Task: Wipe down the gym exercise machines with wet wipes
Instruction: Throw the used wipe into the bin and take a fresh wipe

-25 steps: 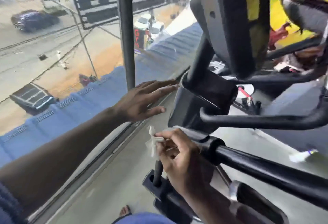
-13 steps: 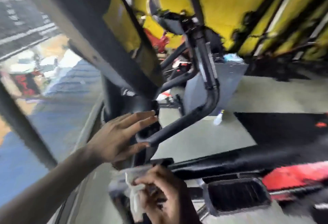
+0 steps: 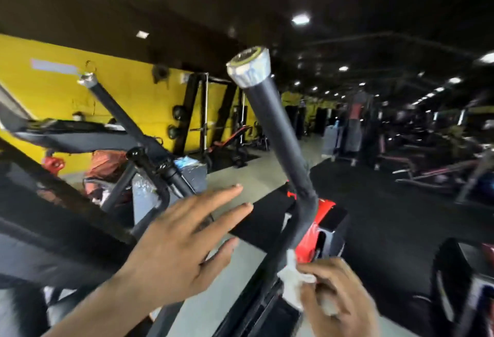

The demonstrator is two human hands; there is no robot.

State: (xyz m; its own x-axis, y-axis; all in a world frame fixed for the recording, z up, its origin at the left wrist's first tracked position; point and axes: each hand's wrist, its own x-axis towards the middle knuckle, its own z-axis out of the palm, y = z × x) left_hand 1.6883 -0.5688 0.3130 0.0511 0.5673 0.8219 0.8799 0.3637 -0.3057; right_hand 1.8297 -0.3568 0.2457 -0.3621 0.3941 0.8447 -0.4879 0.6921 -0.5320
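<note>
A crumpled white wet wipe (image 3: 292,284) is pinched in the right hand (image 3: 338,299) at the lower bend of the black handlebar (image 3: 278,133), probably so it can be drawn upward. The left hand (image 3: 176,251) is held beside the handlebar, fingers spread, holding nothing.

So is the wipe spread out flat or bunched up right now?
Bunched up. The white wipe is crumpled into a wad, pinched in the right hand beside the black handlebar.
</note>
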